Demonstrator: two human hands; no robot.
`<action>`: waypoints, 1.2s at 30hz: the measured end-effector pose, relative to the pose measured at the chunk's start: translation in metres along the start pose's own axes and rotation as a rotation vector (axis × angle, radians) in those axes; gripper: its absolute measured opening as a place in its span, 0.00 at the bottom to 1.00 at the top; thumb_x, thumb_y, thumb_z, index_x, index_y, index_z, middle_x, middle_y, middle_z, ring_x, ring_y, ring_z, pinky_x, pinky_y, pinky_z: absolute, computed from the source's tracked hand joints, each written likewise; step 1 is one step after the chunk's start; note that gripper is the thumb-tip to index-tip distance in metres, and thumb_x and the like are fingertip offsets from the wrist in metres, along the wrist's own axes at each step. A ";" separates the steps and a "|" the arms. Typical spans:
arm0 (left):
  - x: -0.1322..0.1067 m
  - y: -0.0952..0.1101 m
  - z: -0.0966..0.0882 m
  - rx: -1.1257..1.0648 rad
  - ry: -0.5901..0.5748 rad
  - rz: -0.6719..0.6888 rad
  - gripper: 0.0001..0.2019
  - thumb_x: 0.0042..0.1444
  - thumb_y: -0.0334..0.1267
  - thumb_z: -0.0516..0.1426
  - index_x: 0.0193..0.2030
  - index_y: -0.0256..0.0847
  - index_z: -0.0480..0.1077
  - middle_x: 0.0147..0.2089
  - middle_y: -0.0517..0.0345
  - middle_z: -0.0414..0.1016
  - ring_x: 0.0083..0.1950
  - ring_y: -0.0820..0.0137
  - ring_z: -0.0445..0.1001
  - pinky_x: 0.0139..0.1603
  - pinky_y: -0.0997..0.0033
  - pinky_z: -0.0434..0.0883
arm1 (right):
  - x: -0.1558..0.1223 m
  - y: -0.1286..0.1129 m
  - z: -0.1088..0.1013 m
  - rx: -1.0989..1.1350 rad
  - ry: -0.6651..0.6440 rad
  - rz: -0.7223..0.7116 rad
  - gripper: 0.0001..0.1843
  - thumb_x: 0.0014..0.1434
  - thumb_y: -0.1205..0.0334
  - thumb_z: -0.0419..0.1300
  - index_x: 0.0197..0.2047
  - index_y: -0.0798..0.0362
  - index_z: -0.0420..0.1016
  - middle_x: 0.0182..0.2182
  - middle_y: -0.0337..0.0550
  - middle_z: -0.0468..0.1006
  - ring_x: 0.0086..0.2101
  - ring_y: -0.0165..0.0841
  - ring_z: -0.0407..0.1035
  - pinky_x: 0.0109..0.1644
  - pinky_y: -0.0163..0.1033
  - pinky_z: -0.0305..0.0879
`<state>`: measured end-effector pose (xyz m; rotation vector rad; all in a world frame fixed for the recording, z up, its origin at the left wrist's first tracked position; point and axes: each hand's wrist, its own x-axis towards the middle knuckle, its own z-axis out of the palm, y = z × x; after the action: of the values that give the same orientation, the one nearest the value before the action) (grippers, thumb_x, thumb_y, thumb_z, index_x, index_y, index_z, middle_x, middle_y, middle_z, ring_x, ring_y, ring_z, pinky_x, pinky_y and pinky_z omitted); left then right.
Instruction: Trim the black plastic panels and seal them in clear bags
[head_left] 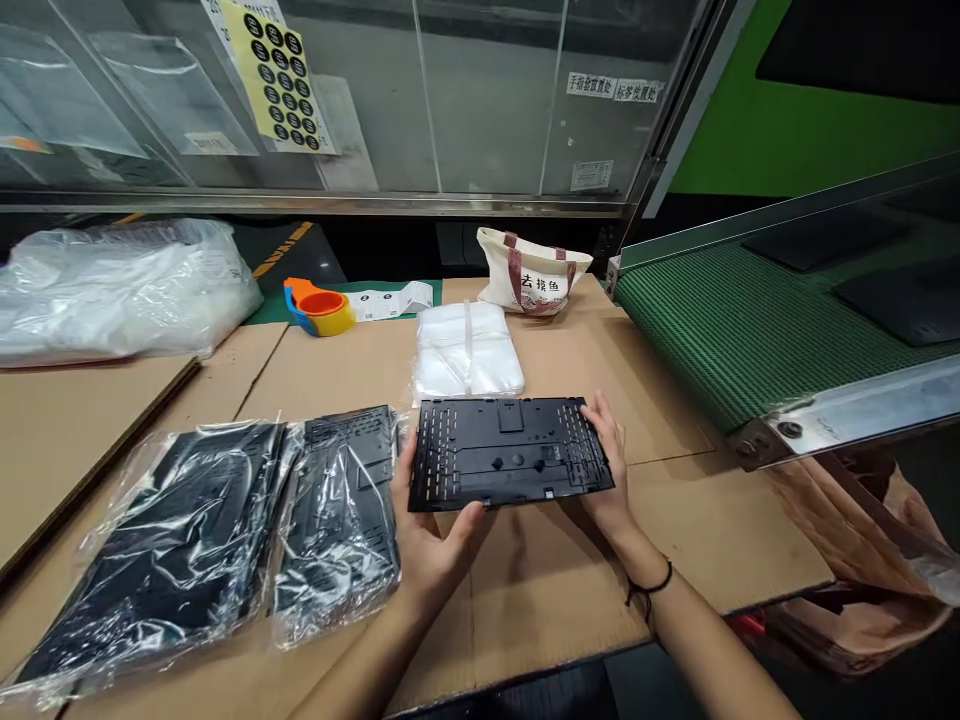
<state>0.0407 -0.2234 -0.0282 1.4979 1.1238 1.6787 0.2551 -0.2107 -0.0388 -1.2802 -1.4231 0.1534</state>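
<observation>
Two hands (431, 550) (613, 480) pinching a black panel (517, 480), cardboard worktop (547, 600) below, green conveyor (705, 330) alongside

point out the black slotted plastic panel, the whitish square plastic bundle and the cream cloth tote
Black slotted plastic panel (512, 455), head view: middle of its face.
Whitish square plastic bundle (486, 350), head view: its top, near the middle.
Cream cloth tote (535, 280), head view: its printed front.

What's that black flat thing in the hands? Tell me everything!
It's a thin, rectangular black panel, like plastic by its look. Rows of little slots run near both short ends, with a squarish outline by the far edge and small round marks around the middle. It's unwrapped, its patterned face toward the camera, held above the cardboard between the left hand and the right hand.
</observation>
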 end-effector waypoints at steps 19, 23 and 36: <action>-0.011 0.066 0.004 0.273 -0.987 0.514 0.15 0.61 0.36 0.53 0.55 0.40 0.67 0.46 0.48 0.79 0.49 0.61 0.76 0.48 0.62 0.73 | 0.005 0.023 -0.006 0.167 0.184 0.460 0.25 0.49 0.41 0.66 0.29 0.58 0.78 0.28 0.48 0.80 0.31 0.40 0.74 0.40 0.45 0.70; 0.011 0.091 0.012 0.379 -1.136 0.668 0.11 0.64 0.41 0.52 0.49 0.44 0.71 0.43 0.52 0.80 0.47 0.63 0.76 0.47 0.66 0.72 | 0.004 0.018 -0.004 0.188 0.155 0.515 0.28 0.45 0.37 0.66 0.28 0.58 0.77 0.27 0.47 0.79 0.30 0.39 0.72 0.38 0.43 0.69; 0.183 -0.023 0.031 1.247 -1.068 0.876 0.11 0.53 0.23 0.56 0.39 0.42 0.74 0.55 0.53 0.75 0.61 0.61 0.67 0.61 0.59 0.61 | 0.002 0.002 0.012 0.209 -0.074 0.464 0.33 0.47 0.33 0.61 0.31 0.60 0.79 0.25 0.49 0.81 0.26 0.39 0.72 0.30 0.38 0.67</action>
<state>0.0382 -0.0480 0.0350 3.3681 0.8431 0.0227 0.2473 -0.2021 -0.0434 -1.4204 -1.1158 0.6502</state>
